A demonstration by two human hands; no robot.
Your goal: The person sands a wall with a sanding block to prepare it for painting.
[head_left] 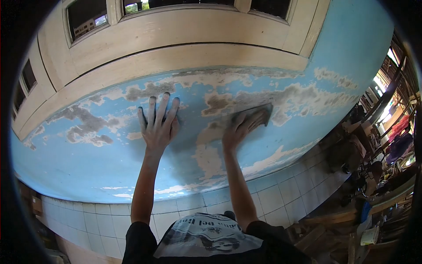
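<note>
My left hand (158, 123) lies flat with spread fingers against a blue wall (79, 167) whose paint is peeling in grey and cream patches. My right hand (239, 130) presses a grey sheet of sandpaper (260, 112) against the same wall, over a worn patch to the right of the left hand. Both arms reach up from the bottom of the view. The sandpaper shows past my fingertips, its upper right corner free.
A cream wooden window frame (184, 39) runs above the blue wall. White tiles (272, 198) cover the wall's lower band. Cluttered furniture, clothes and wooden pieces (378, 167) fill the right side. A printed sheet (206, 235) rests at my chest.
</note>
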